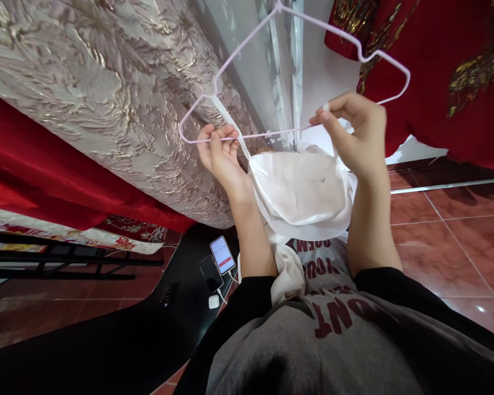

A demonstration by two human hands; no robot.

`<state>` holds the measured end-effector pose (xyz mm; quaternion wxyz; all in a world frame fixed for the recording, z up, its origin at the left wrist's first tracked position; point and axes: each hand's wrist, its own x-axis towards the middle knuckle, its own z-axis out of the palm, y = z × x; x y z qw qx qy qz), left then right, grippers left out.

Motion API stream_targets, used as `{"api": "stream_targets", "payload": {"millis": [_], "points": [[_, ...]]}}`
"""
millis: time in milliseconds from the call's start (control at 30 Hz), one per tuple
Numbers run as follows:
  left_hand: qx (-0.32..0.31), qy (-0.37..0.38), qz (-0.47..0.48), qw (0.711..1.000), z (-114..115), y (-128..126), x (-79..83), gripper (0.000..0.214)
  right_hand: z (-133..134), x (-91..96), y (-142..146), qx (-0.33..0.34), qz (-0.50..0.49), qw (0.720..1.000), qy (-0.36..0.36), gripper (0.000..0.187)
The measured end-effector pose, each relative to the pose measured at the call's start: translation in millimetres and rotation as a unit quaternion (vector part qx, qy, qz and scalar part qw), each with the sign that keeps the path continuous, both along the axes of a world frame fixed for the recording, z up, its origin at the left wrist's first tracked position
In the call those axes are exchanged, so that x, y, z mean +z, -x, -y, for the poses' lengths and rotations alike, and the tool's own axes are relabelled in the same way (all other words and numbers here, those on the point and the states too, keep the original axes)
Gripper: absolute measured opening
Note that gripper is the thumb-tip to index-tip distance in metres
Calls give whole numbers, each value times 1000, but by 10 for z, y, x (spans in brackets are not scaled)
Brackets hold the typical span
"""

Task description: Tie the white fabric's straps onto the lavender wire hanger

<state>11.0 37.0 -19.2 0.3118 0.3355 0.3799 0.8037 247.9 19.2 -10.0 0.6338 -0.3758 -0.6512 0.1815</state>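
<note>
A lilac clothes hanger [239, 50] is held up in front of me, its lower bar running across between my hands. My left hand [224, 159] has thumb and fingers closed on that bar at its left end. One strap of a white garment [300, 186] loops over the hanger's left notch, and the cloth hangs below the bar. My right hand [356, 134] is closed in a pinch at the bar's right part, with a bit of white strap at the fingertips. The fingers partly hide how that strap lies against the bar. The right notch of the hanger bears no strap.
A pinkish embossed fabric with a metallic sheen [148, 99] hangs at left, and a red sequinned garment [436, 71] at right. Two phones, one a lit phone [222, 255], and a white charger [213, 302] lie on a black curved surface [107, 340]. Red tiles [456, 236] cover the floor.
</note>
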Motion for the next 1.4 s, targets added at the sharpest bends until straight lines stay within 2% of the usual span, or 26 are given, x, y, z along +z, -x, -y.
{"api": "stream_targets", "payload": {"millis": [100,167,233,300,400,467,533,567,667,800,933,1100,1233,1300,1333,1400], "points": [[2,21,-20,1000,32,66,22,8,-80,-29,-140,-70,-122,988,-66,6],[-5,18,-20,1000,62,105,54,6,-171,-77,-312,-153,-168,970,-90,12],[-13,3,-7,1000,95,126,91,13,-272,-140,-528,-231,-195,948,-97,20],[-21,-8,5,1000,127,135,122,19,-364,-193,-752,-273,-216,934,-83,24],[-31,-4,2,1000,160,152,140,15,-476,-203,-995,-232,-192,953,-32,28],[-38,-8,-2,999,171,168,138,14,-544,-152,-1050,-184,-165,969,-19,21],[-49,-20,-7,999,175,179,136,15,-614,-73,-1023,-164,-165,972,-39,9],[-51,-27,-7,998,176,182,136,16,-647,-32,-990,-158,-166,972,-54,9],[-59,-39,-4,997,177,175,146,22,-707,78,-867,-93,-144,982,-75,19],[-69,-41,10,997,180,153,171,26,-666,209,-729,-14,-99,994,-54,28],[-65,-31,31,997,206,121,211,29,-553,380,-604,6,-17,999,-39,23],[-67,-6,42,997,241,100,250,27,-491,534,-478,-46,43,997,-49,28],[-70,-10,31,997,220,141,206,26,-411,508,-314,-110,23,980,-166,23],[-68,-8,6,998,194,173,164,23,-310,449,-170,-94,13,975,-200,21],[-66,-7,-5,998,181,189,142,21,-253,407,-90,-63,18,980,-185,18],[-59,-11,-15,998,155,216,101,18,-154,297,60,23,59,993,-97,10]]}}
